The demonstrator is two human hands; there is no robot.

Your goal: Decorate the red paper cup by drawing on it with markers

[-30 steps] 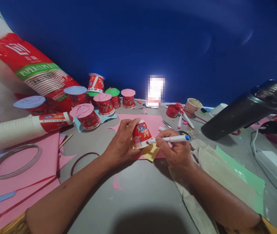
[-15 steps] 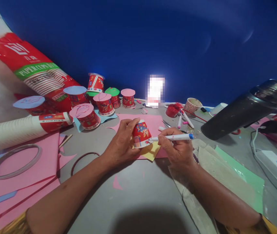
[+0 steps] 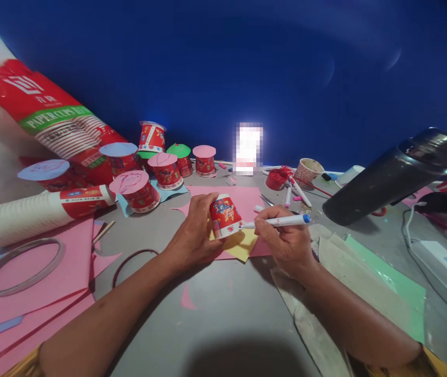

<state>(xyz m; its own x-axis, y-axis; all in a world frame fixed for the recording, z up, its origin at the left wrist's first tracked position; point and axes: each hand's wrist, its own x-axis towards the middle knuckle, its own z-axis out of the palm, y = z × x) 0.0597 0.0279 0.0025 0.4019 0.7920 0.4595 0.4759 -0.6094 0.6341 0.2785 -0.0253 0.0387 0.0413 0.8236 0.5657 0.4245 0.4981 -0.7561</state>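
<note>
Head view: red printed paper cup point(image 3: 226, 210), tilted, pinched between thumb and fingers of the left hand point(image 3: 192, 233) above mid-worktop point(image 3: 227, 324); blue-ended marker point(image 3: 282, 221), pinched in the right hand point(image 3: 288, 246), tip at the cup's flower-marked white band. Surface and room: disc-topped cups point(image 3: 134, 191) toward the far left corner, black flask point(image 3: 368, 183) toward the far right, dark blue backdrop point(image 3: 207, 63) behind.

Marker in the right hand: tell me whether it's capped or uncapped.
Uncapped: the marker in the right hand has its narrow bare tip at the cup's white band, where small coloured marks show.
</note>
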